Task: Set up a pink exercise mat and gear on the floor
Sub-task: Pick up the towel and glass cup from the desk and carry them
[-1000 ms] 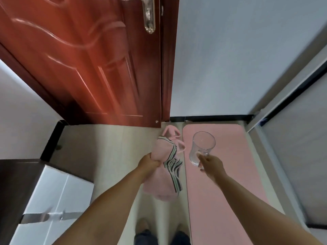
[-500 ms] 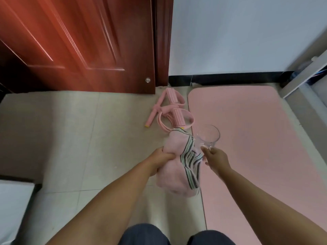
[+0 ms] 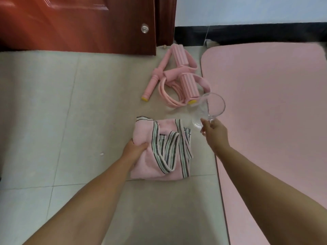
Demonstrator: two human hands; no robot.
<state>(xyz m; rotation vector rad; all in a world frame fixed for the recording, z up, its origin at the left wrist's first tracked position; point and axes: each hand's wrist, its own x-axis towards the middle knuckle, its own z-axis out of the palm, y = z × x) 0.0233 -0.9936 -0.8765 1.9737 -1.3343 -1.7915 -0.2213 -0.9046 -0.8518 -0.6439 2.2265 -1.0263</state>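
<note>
**Towel and glass held low beside the pink mat**

The left hand [image 3: 135, 149] grips a bunched fold of a pink towel with grey-and-green striped edging [image 3: 162, 149], fingers curled into the cloth; the towel lies crumpled on the beige tiled floor [image 3: 62, 106]. The right hand [image 3: 215, 134] pinches the handle of a clear glass mug [image 3: 208, 109], which tilts just beside the mat's left edge; whether its base touches the floor cannot be told. The flat pink exercise mat [image 3: 269, 106] is spread on the floor at the right, its far end near the black skirting. Between the mat and the red-brown wooden door [image 3: 79, 23] lies a pink pedal resistance band with ribbed foam grips [image 3: 178, 80], tubes coiled.
</note>
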